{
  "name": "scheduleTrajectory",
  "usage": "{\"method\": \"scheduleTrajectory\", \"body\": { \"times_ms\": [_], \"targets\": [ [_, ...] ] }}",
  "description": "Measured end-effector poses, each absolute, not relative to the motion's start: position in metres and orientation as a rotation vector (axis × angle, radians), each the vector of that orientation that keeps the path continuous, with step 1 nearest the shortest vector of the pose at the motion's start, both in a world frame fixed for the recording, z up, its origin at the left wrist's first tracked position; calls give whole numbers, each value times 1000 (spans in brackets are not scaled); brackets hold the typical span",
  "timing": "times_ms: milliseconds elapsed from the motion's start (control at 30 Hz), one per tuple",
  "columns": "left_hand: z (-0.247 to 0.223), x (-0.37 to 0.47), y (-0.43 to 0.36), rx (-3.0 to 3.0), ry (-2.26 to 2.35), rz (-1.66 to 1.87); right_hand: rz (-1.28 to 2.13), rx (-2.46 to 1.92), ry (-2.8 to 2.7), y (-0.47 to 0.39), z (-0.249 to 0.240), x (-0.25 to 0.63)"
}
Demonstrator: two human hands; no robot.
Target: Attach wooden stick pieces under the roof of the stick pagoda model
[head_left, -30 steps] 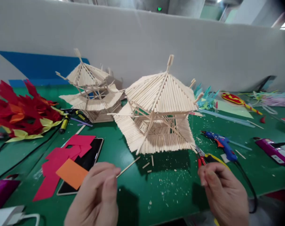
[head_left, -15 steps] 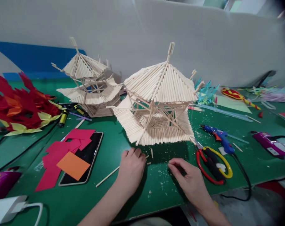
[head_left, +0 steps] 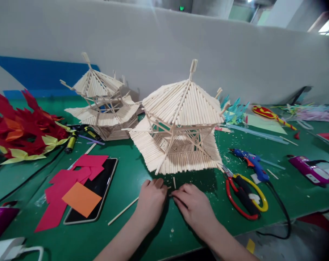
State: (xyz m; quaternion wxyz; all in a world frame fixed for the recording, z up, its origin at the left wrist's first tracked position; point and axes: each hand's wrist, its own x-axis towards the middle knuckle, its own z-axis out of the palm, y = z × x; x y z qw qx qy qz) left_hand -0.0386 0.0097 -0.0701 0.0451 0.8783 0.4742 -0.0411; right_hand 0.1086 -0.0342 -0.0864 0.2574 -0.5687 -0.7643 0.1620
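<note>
A thin, straight wooden stick (head_left: 123, 211) slanted toward far right under the left hand (head_left: 153, 197), fingers curled, grip hidden; the right hand (head_left: 191, 201)'s fingers nearly met, hold unclear.

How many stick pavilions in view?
2. The front pavilion stands just beyond the left hand and right hand; the rear pavilion stands farther back, to its left. No others show.

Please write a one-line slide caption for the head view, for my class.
Left hand and right hand close together near small stick pieces, before a stick-built pavilion on a green table.
</note>
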Motion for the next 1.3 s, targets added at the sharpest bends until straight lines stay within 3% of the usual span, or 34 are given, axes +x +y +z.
{"method": "scheduleTrajectory", "body": {
  "times_ms": [267, 467, 767, 1133, 1300],
  "targets": [
    [-84, -43, 14, 2653, 1521, 100, 8, -1461, -2286, -14, -112, 96],
    [-99, -45, 14, 2606, 1556, 244, -124, -1422, -2316, -8, -130, 95],
    [-97, -54, 14, 2326, 1414, 546, 144, -1549, -2193, -13, -111, 120],
    [-48, -42, -17, 1070, 1163, 689, 510, -1601, -1951, -11, -99, 138],
    [-44, -40, -16, 764, 1025, 693, 707, -1483, -1720, -27, -82, 133]
  ]
}}
